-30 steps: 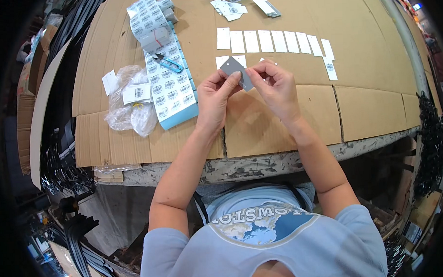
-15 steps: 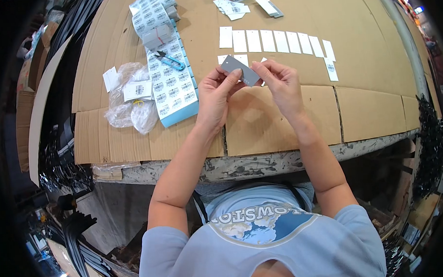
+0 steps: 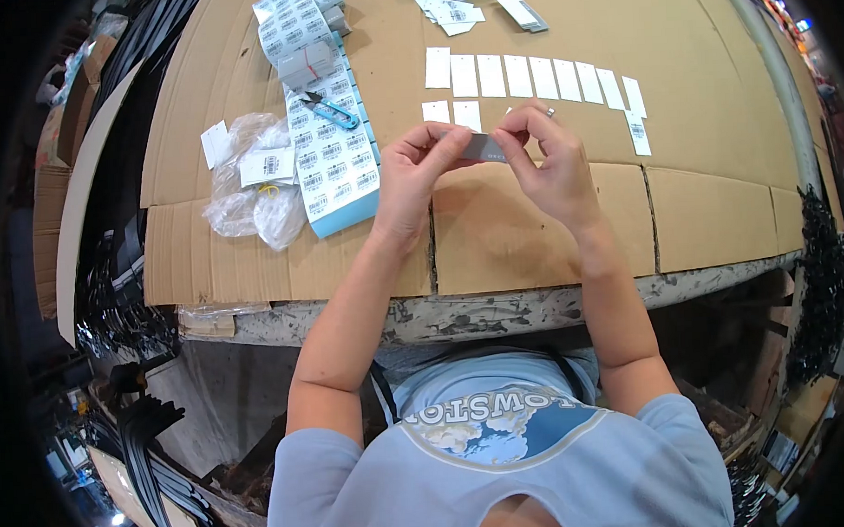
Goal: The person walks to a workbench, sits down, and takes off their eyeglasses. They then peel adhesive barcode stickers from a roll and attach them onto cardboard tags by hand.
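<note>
A grey tag (image 3: 482, 148) is stretched level between my two hands. The thumb and fingers of my left hand (image 3: 417, 171) pinch its left end, while my right hand (image 3: 551, 166) pinches the right end. Beyond the hands lies a row of white tags (image 3: 517, 75), with a shorter second row (image 3: 466, 115) partly hidden behind my fingers. One barcoded tag (image 3: 639, 133) lies at the right end. Left of my hands, a sheet of barcode stickers (image 3: 323, 155) unrolls from a roll (image 3: 288, 22), and blue thread snips (image 3: 331, 110) rest on it.
Cardboard (image 3: 551, 231) covers the table. Clear plastic bags (image 3: 243, 209) with white barcoded tags (image 3: 268, 167) lie at the left. A banded stack of labels (image 3: 306, 65) sits on the sticker sheet. More tags (image 3: 452, 14) are piled at the far side.
The grey tag has tipped from slanted to nearly level and now shows a narrower face. My right hand has shifted right and grips its right end. The view has shifted slightly.
</note>
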A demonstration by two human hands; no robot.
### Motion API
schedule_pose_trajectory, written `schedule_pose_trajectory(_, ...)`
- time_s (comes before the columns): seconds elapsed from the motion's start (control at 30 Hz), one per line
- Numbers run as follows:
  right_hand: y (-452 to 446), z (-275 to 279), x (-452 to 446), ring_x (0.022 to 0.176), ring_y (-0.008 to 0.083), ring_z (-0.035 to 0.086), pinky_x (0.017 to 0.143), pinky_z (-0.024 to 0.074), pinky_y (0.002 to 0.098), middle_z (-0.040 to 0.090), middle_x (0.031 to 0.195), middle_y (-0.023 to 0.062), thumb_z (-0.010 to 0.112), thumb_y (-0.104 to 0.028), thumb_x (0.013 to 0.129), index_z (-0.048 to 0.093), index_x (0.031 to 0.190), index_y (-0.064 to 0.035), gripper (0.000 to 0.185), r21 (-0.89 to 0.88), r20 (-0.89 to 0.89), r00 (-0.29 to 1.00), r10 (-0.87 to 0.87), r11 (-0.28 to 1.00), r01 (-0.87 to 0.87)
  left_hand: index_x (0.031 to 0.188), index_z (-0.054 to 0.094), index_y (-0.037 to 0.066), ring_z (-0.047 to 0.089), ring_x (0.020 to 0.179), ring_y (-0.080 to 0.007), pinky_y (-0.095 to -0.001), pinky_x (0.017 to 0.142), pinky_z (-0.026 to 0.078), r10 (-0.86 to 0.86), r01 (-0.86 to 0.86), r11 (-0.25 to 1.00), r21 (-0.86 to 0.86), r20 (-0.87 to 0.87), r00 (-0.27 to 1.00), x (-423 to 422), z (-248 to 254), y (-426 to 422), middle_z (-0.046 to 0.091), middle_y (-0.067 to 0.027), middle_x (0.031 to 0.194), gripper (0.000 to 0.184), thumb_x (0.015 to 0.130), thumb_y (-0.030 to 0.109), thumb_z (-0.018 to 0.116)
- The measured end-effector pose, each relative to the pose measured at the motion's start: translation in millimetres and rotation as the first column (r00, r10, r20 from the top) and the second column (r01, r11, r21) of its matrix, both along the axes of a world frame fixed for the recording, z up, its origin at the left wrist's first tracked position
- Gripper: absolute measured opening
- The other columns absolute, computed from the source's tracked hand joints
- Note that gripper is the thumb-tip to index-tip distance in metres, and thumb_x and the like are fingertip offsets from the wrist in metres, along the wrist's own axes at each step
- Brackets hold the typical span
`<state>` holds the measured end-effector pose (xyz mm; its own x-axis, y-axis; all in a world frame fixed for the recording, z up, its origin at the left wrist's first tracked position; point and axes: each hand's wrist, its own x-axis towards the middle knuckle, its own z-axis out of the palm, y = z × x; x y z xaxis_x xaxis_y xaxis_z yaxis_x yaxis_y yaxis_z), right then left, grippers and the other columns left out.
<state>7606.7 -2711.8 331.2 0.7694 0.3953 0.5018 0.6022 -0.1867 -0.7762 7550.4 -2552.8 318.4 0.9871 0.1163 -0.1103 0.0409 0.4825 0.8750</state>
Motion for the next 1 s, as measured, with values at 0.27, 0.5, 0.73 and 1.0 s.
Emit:
schedule_pose_trajectory(0.27, -5.0, 6.8, 0.0, 0.062, 0.0162, 0.053, 0.057, 0.0434, 0.0262, 0.053, 0.072, 0.0076, 0.062, 0.003, 0.080, 0.055, 0.078, 0.0019, 0.007, -0.054, 0.034, 0.996, 0.080, 0.995, -0.078, 0.089, 0.067, 0.002, 0.051, 0.068, -0.0016, -0.0176, 0.061, 0.040, 0.014, -0.030, 0.969, 0.246, 0.065, 0.998, 0.6, 1.1, -2.3, 0.062, 0.0020, 0.076, 0.012, 0.085, 0.014, 0.066)
schedule_pose_trajectory(0.5, -4.1, -1.6, 3.4, 0.062, 0.0144, 0.051, 0.058, 0.0420, 0.0255, 0.053, 0.071, 0.0072, 0.060, 0.002, 0.082, 0.055, 0.079, 0.0029, 0.006, -0.051, -0.023, 0.997, 0.080, 0.995, -0.081, 0.093, 0.066, -0.001, 0.059, 0.077, -0.0051, -0.0189, 0.070, 0.046, 0.017, -0.032, 0.933, 0.360, 0.044, 0.999, -0.5, -4.2, -0.1, 0.067, -0.0026, 0.085, 0.014, 0.085, 0.011, 0.066)
schedule_pose_trajectory(0.73, -6.8, -3.8, 4.6, 0.064, 0.0080, 0.044, 0.057, 0.0369, 0.0230, 0.051, 0.070, 0.0019, 0.059, -0.008, 0.087, 0.061, 0.083, 0.0034, 0.012, 0.053, -0.357, 0.930, 0.091, 0.996, -0.077, 0.087, 0.069, 0.003, 0.036, 0.054, 0.0018, -0.0158, 0.047, 0.025, 0.086, -0.112, 0.928, 0.355, 0.089, 0.992, 2.0, -10.6, -4.0, 0.052, 0.0086, 0.062, 0.011, 0.084, 0.013, 0.067)
schedule_pose_trajectory(1.0, -2.2, -17.4, 4.8, 0.064, 0.0059, 0.044, 0.056, 0.0384, 0.0210, 0.055, 0.073, 0.0008, 0.064, -0.011, 0.085, 0.062, 0.083, 0.0015, 0.013, 0.103, -0.370, 0.918, 0.140, 0.989, -0.110, 0.087, 0.069, 0.002, 0.036, 0.053, 0.0018, -0.0161, 0.046, 0.024, 0.075, -0.106, 0.922, 0.371, 0.096, 0.993, 1.4, -12.6, -4.8, 0.051, 0.0091, 0.061, 0.012, 0.084, 0.014, 0.067)
